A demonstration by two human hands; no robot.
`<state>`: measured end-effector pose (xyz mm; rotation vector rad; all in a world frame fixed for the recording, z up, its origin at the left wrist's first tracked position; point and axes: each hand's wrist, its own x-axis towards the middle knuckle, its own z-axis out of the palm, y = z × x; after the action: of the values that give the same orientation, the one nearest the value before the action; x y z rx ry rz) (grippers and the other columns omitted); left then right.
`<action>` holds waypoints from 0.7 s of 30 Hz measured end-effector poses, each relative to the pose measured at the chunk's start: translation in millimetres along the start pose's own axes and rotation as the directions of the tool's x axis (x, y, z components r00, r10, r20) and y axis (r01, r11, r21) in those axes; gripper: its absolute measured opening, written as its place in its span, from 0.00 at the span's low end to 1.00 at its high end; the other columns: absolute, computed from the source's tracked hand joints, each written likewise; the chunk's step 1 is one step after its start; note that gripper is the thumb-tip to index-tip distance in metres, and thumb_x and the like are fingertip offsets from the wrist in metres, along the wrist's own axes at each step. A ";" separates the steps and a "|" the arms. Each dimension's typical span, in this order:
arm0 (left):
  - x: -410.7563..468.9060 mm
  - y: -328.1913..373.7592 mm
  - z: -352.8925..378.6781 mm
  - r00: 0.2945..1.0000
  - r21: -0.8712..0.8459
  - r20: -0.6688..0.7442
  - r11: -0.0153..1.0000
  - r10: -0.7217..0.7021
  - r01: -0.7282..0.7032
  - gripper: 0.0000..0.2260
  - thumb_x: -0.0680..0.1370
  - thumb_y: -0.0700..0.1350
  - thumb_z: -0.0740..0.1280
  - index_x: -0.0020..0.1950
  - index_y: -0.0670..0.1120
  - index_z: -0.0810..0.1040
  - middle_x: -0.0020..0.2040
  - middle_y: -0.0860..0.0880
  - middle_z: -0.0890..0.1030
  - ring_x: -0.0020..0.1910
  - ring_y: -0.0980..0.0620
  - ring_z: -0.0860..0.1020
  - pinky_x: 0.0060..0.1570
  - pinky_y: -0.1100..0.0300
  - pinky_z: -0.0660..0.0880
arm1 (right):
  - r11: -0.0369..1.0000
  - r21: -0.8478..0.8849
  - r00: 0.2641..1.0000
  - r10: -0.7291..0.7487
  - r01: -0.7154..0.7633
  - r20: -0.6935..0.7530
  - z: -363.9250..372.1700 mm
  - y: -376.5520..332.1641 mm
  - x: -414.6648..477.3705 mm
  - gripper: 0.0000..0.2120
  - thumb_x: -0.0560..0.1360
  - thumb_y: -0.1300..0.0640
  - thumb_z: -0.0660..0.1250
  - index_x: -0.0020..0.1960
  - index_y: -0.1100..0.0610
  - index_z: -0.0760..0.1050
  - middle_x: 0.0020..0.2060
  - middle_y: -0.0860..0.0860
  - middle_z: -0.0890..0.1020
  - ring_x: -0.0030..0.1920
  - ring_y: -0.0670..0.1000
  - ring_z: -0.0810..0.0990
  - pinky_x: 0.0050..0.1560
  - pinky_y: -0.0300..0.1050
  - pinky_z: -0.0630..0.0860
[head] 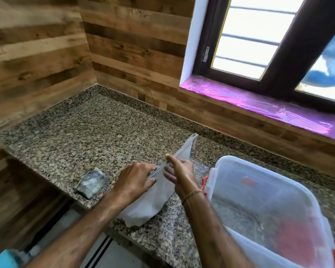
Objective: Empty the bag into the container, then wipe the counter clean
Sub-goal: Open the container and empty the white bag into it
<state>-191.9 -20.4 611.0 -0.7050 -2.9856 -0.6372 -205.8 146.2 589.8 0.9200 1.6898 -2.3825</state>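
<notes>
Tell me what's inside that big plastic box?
Through the container's cloudy wall, only blurry red-orange patches show. The plastic hides what they are, and whether they lie inside or behind it.

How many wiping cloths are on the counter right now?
1. A folded grey cloth lies near the counter's front edge, left of the left hand, which grips the bag. Another could be hidden behind the container.

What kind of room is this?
Most likely a kitchen: a speckled granite counter runs along a wood-plank wall under a dark-framed window, with a large clear plastic container and a folded grey cloth on it. The left hand and right hand hold a white plastic bag.
</notes>
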 end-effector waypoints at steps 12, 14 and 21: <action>20.4 -3.8 2.2 0.949 -0.718 0.288 0.626 -0.130 0.304 0.09 0.81 0.51 0.70 0.57 0.49 0.86 0.46 0.53 0.88 0.38 0.65 0.81 0.35 0.67 0.75 | 0.869 0.455 0.979 0.146 -0.195 0.140 1.5 12.9 -20.7 0.10 0.74 0.53 0.73 0.43 0.60 0.77 0.33 0.55 0.85 0.33 0.50 0.86 0.34 0.43 0.84; 20.7 -3.7 6.4 0.955 -0.741 0.260 0.604 -0.143 0.293 0.07 0.80 0.48 0.72 0.55 0.48 0.87 0.43 0.52 0.88 0.34 0.67 0.79 0.32 0.69 0.74 | 0.845 0.500 0.981 0.148 -0.191 0.125 5.2 14.8 -21.8 0.11 0.77 0.53 0.71 0.43 0.59 0.76 0.29 0.53 0.84 0.30 0.49 0.85 0.30 0.40 0.82; 28.1 -7.3 12.8 0.966 -0.758 0.227 0.600 -0.124 0.255 0.06 0.78 0.44 0.75 0.47 0.41 0.86 0.33 0.51 0.83 0.29 0.62 0.76 0.29 0.67 0.72 | 0.804 0.578 0.990 0.086 -0.136 0.113 10.5 23.2 -21.5 0.13 0.73 0.51 0.72 0.44 0.62 0.76 0.31 0.56 0.84 0.32 0.51 0.86 0.35 0.42 0.85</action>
<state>-219.2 -9.3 599.2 -0.4175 -2.8130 -2.0729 -183.6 122.2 583.7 0.9279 0.8264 -2.8571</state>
